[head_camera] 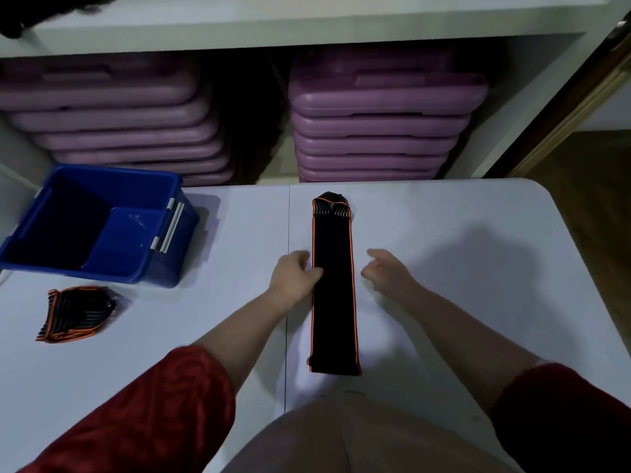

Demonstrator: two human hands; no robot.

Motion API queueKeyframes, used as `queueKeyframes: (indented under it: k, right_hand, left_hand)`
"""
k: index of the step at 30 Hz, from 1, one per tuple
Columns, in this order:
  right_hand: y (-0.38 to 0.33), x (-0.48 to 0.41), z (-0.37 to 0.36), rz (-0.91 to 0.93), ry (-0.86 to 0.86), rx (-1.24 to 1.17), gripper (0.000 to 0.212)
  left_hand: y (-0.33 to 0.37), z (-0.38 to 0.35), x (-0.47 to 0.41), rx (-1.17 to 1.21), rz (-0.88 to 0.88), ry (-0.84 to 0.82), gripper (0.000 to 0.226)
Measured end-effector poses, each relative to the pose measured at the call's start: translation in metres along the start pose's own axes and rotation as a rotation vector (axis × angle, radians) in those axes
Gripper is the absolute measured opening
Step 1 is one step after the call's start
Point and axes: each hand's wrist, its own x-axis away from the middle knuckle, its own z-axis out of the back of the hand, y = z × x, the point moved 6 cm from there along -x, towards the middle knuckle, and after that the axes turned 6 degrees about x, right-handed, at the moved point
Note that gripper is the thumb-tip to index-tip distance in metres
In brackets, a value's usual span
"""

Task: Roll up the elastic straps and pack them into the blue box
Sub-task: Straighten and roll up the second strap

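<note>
A black, orange-edged elastic strap (333, 288) lies flat at frame centre. The left hand (296, 276) touches its edge, fingers loose; the right hand (386, 269) hovers beside, open. The blue box (99, 221) sits upper left, its interior shadowed.
</note>
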Motion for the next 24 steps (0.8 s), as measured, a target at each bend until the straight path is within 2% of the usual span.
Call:
queueKeyframes:
  k: [1,3,7,9,11,14,17,19,24]
  right_hand:
    - [0.006,0.014,-0.001,0.024,-0.03,0.02,0.054]
    - [0.016,0.042,-0.004,0.114,-0.104,0.073,0.048]
    - [0.021,0.101,-0.016,0.4,-0.27,0.201,0.055]
    - [0.021,0.124,-0.023,0.549,-0.282,0.288,0.06]
    - [0.023,0.139,-0.033,0.623,-0.291,0.366,0.066]
    - [0.03,0.146,-0.048,0.62,-0.237,0.446,0.062]
    - [0.031,0.149,-0.055,0.659,-0.081,0.456,0.044]
    - [0.034,0.15,-0.058,0.644,-0.036,0.43,0.035]
    - [0.051,0.144,-0.062,0.372,0.022,0.239,0.021]
  left_hand:
    - [-0.005,-0.002,0.015,0.001,-0.033,-0.01,0.033]
    - [-0.018,-0.005,0.045,0.022,-0.049,-0.032,0.01]
    - [-0.04,-0.014,0.097,-0.042,-0.131,-0.11,0.034]
    - [-0.043,-0.019,0.119,-0.153,-0.217,-0.192,0.052]
    - [-0.044,-0.026,0.134,-0.262,-0.291,-0.249,0.064]
    - [-0.047,-0.035,0.144,-0.337,-0.338,-0.222,0.058]
    - [-0.048,-0.041,0.148,-0.325,-0.352,-0.159,0.045]
    - [-0.048,-0.044,0.152,-0.292,-0.355,-0.144,0.04]
    - [-0.055,-0.046,0.157,-0.168,-0.251,-0.077,0.042]
